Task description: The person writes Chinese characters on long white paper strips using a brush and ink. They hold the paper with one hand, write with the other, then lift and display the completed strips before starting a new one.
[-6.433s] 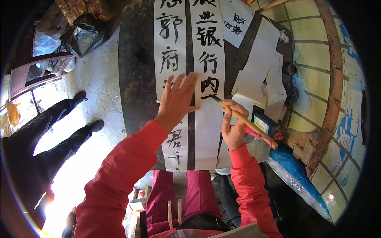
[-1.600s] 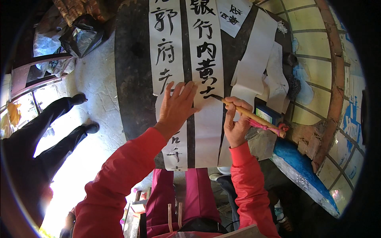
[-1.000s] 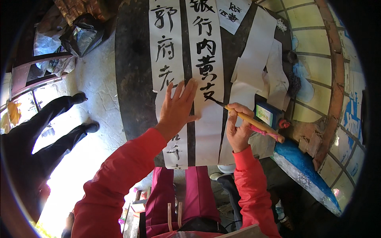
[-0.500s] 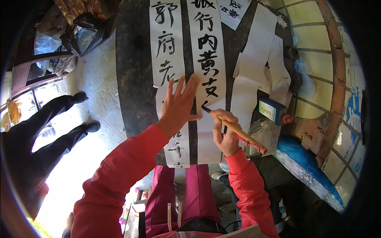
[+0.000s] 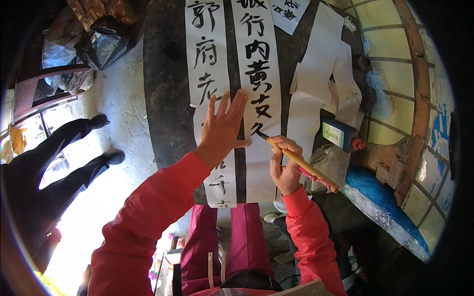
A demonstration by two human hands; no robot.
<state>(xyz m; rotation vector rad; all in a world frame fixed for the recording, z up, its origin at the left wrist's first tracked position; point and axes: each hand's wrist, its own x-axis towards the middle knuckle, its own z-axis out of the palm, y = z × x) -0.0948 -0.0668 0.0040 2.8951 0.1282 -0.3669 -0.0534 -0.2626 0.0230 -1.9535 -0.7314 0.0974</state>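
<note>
Shift of white strip (image 5: pixel 261 173) on dark table (image 5: pixel 170 74), toward 12 o'clock, since earlier frame. Hands apart: left hand (image 5: pixel 219 130) flat, spread from neighbouring strip (image 5: pixel 210 74) at 9 o'clock onto white strip; right hand (image 5: pixel 286 166) clamped on brush (image 5: pixel 311 170), tip at white strip. Possible smear, from left fingertips dragging over likely wet ink (image 5: pixel 259 112); possible skewed stroke, from strip slipping under light pressure.

both forearms (image 5: pixel 158 200) extend from the near edge of the worktop (image 5: pixel 168 103); left hand (image 5: pixel 222 127) palm down, fingers spread, right hand (image 5: pixel 285 165) curled in a pinch.
</note>
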